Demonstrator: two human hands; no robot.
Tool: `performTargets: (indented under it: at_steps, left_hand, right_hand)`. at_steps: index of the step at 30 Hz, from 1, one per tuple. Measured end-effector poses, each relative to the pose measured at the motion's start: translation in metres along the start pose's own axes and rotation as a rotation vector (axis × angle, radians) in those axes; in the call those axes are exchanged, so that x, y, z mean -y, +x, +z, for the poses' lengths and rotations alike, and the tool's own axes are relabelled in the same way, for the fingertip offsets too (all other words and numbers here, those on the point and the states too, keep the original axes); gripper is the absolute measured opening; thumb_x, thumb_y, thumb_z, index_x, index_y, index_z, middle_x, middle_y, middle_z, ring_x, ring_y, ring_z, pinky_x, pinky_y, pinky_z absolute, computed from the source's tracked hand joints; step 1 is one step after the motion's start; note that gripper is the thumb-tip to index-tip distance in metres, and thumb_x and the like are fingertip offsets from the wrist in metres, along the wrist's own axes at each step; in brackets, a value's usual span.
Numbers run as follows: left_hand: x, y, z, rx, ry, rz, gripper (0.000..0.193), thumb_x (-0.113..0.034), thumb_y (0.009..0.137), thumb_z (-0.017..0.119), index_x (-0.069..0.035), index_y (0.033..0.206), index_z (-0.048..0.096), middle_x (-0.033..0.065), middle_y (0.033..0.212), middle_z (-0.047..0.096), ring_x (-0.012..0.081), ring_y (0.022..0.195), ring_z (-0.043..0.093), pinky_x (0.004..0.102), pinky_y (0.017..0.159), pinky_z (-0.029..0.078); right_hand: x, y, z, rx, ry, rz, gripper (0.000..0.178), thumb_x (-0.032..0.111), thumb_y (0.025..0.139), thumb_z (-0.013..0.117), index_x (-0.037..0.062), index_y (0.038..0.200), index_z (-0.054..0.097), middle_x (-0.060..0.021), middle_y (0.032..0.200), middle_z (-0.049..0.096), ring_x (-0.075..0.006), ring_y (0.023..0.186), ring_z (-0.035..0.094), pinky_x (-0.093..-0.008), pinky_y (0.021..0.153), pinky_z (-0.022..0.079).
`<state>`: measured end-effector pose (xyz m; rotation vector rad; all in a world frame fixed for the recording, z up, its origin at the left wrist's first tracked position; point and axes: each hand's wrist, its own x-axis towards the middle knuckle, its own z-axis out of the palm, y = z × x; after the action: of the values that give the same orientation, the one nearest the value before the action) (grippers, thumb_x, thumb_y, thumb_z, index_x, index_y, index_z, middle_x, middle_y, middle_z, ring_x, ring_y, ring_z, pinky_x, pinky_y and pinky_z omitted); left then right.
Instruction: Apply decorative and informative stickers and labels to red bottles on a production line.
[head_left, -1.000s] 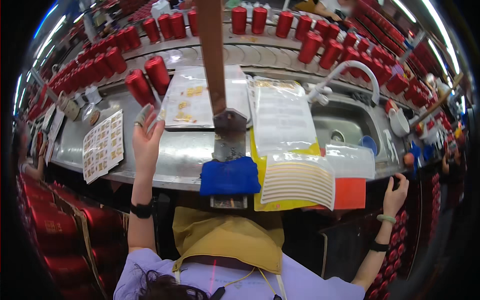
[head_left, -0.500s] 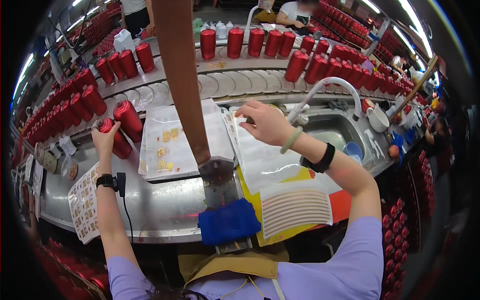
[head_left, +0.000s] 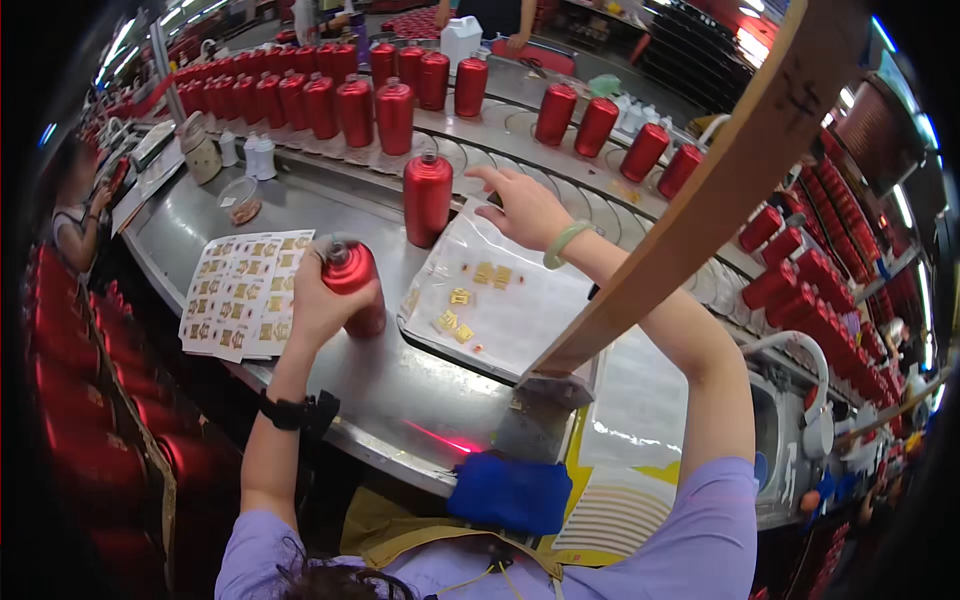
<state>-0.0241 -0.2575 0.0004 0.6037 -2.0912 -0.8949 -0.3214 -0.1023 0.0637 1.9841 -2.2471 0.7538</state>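
left hand – fingers clenched round red bottle on table | right hand – fingers released, beside upright red bottle

- Bottle: glossy red, silver cap.
- Standing bottle: the same red.
- Label sheets: white, rows of gold and red squares.
- Tray: clear, scattered gold stickers.
- Bracelet: pale green.
- Cloth: bright blue.
- Surface: grey steel.

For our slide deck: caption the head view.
Left hand grips a red bottle; right hand reaches over a sticker tray.
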Motion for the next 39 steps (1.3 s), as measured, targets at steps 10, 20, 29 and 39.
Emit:
performTargets:
  at_steps: [10, 20, 29, 39]
  left_hand:
    - [-0.075, -0.081, -0.02, 0.291, -0.147, 0.055, 0.07, -0.015, 0.065, 0.093, -0.006, 0.127, 0.062, 0.0099, 0.127, 0.058, 0.0227, 0.115, 0.062, 0.0336, 0.102, 0.05]
    - [-0.018, -0.01, -0.039, 0.097, -0.516, -0.114, 0.103, -0.078, 0.096, 0.045, 0.004, 0.157, 0.032, 0.0175, 0.162, 0.04, 0.0304, 0.152, 0.036, 0.0475, 0.126, 0.025]
    - [0.003, 0.083, -0.053, -0.1, -0.482, -0.159, 0.072, -0.054, 0.109, 0.046, 0.004, 0.151, 0.045, 0.0169, 0.151, 0.051, 0.0263, 0.144, 0.046, 0.0414, 0.122, 0.032]
    - [-0.01, 0.214, -0.034, 0.039, -0.146, -0.031, 0.059, -0.051, 0.101, 0.065, 0.002, 0.128, 0.067, 0.0096, 0.115, 0.07, 0.0119, 0.105, 0.06, 0.0296, 0.093, 0.047]
  right_hand:
    - [-0.016, 0.082, 0.044, 0.067, -0.069, -0.042, 0.072, 0.03, 0.087, 0.081, 0.0134, 0.146, 0.045, -0.0178, 0.128, 0.065, -0.0398, 0.115, 0.065, -0.05, 0.093, 0.053]
    - [0.0, 0.104, 0.041, 0.211, -0.162, 0.08, 0.066, 0.032, 0.068, 0.091, 0.009, 0.122, 0.062, -0.0144, 0.108, 0.074, -0.0357, 0.104, 0.071, -0.0479, 0.089, 0.057]
    - [0.098, 0.085, 0.046, 0.287, 0.007, -0.298, 0.052, 0.025, 0.073, 0.088, 0.0084, 0.115, 0.063, -0.0118, 0.114, 0.072, -0.0362, 0.106, 0.07, -0.0484, 0.086, 0.056]
    - [0.145, 0.071, 0.045, 0.468, 0.035, -0.512, 0.053, 0.018, 0.076, 0.084, 0.0099, 0.123, 0.061, -0.0103, 0.127, 0.066, -0.0352, 0.11, 0.068, -0.0478, 0.086, 0.057]
